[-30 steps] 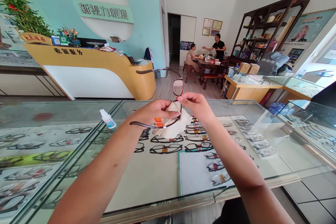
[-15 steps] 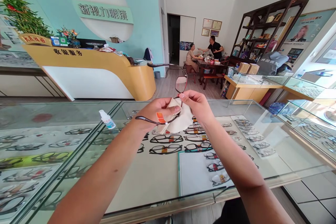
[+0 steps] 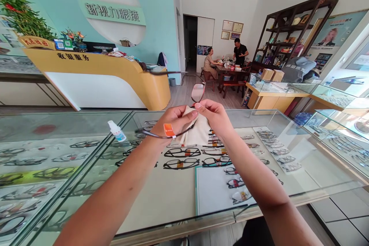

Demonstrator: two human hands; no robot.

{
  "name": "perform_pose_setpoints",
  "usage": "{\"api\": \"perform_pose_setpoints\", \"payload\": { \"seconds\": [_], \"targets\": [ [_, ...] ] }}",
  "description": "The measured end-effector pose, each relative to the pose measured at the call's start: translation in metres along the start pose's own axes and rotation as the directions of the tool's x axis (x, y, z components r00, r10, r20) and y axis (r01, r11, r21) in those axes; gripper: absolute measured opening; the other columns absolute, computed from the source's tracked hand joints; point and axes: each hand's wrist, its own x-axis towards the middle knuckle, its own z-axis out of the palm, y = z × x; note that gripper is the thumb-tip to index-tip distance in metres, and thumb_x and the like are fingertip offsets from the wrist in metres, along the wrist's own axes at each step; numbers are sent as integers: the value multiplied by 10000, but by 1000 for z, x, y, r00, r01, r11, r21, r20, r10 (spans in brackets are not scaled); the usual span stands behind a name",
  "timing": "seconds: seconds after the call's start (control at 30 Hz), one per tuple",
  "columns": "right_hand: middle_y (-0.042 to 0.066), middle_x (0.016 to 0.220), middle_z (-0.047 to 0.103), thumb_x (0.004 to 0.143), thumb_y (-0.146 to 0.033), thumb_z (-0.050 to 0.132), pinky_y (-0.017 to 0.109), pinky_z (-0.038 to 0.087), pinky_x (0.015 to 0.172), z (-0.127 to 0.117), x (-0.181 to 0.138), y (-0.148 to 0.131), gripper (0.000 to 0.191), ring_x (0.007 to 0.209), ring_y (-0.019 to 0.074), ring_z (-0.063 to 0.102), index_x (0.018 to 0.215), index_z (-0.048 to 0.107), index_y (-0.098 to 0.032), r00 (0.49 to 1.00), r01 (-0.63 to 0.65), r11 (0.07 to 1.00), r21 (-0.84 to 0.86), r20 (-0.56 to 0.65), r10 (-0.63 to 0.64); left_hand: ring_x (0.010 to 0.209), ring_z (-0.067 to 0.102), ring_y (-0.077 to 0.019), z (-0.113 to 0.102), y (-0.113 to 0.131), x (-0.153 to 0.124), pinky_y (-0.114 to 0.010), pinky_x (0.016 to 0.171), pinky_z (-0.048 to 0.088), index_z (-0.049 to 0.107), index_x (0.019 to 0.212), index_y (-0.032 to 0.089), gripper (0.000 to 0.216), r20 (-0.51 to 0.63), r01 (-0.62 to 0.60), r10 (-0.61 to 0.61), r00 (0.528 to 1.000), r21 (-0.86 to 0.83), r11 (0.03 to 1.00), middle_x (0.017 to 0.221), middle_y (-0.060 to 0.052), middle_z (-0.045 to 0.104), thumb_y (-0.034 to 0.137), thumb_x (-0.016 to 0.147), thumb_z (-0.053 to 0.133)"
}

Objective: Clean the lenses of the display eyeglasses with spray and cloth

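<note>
A pair of dark-rimmed eyeglasses (image 3: pixel 198 91) is held sideways above the glass counter, one lens up and both temples pointing left. An orange tag (image 3: pixel 168 130) hangs on the lower temple. My left hand (image 3: pixel 179 118) is closed around a cream cleaning cloth (image 3: pixel 198 132), which wraps the lower lens and hides it. At the middle of the frame, the thumb and fingers of my right hand (image 3: pixel 212 114) pinch the eyeglasses near the bridge. Left of my hands, a small white spray bottle (image 3: pixel 117 131) stands on the counter top.
Rows of eyeglasses (image 3: pixel 181 163) lie inside the glass display counter (image 3: pixel 161 200), beside a white board (image 3: pixel 213 192). A yellow and white reception desk (image 3: pixel 109 80) stands ahead. Two people (image 3: pixel 240 52) are at a wooden table (image 3: pixel 225 70) farther back, near a dark shelf (image 3: pixel 291 27).
The eyeglasses' temples have swung left and the tagged one dips a little lower. My hands stay on the cloth and frame. The standing person in the back has drawn an outstretched arm in.
</note>
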Motion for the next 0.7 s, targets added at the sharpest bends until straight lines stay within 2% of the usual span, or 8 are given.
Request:
{"api": "perform_pose_setpoints", "payload": {
  "seconds": [0.1, 0.23, 0.33, 0.43, 0.5, 0.6, 0.7],
  "targets": [
    [-27, 746, 632, 703, -712, 970, 299, 391, 682, 0, 0, 1, 557, 706, 140, 505, 827, 749, -215, 1000, -2, 1000, 6, -4, 2, 678, 645, -161, -3, -4, 2, -258, 606, 469, 761, 853, 153, 564, 41, -14, 14, 999, 0, 1000, 781, -39, 725, 638, 704, 1006],
    [-33, 717, 598, 688, -742, 965, 296, 330, 625, -1, 1, 1, 579, 664, 134, 448, 836, 755, -223, 999, -21, 1000, -10, -29, 21, 670, 638, -170, -1, -10, 5, -267, 600, 464, 763, 884, 154, 609, 4, -37, 38, 999, -29, 999, 767, -41, 709, 689, 697, 986],
    [-29, 707, 587, 672, -749, 972, 294, 329, 634, -2, 2, 0, 587, 699, 140, 451, 797, 760, -216, 999, 22, 999, -37, -43, -24, 584, 529, -135, -1, -11, 7, -262, 545, 363, 703, 758, 163, 648, -25, -108, 110, 994, 89, 990, 659, -10, 615, 767, 717, 931],
    [-22, 722, 598, 685, -731, 975, 293, 369, 674, -2, 2, -2, 570, 740, 144, 482, 779, 770, -208, 997, 62, 997, -52, -47, -65, 556, 446, -119, -1, -9, 6, -270, 542, 298, 618, 664, 180, 655, -14, -146, 152, 988, 194, 970, 601, 13, 526, 768, 771, 886],
    [-22, 721, 606, 675, -735, 976, 295, 372, 657, -3, 2, -2, 576, 713, 141, 481, 798, 774, -210, 998, 29, 999, -41, -52, -31, 567, 458, -129, -1, -6, 3, -274, 548, 313, 637, 712, 187, 615, 16, -129, 129, 992, 179, 975, 623, 11, 544, 748, 795, 874],
    [-19, 722, 632, 631, -748, 986, 296, 345, 585, -2, 1, -2, 607, 641, 135, 467, 833, 768, -218, 997, -52, 999, -6, -60, 52, 581, 497, -142, -2, 0, 0, -273, 543, 351, 706, 894, 192, 531, 103, -55, 44, 994, 111, 992, 709, 0, 622, 657, 768, 931],
    [-23, 713, 635, 634, -740, 983, 294, 347, 565, -1, 1, -3, 605, 611, 129, 456, 862, 770, -221, 995, -86, 996, 22, -50, 87, 544, 434, -117, -4, 3, -1, -259, 515, 304, 663, 852, 201, 493, 125, -45, 27, 992, 146, 988, 650, 30, 551, 575, 755, 969]
  ]
}}
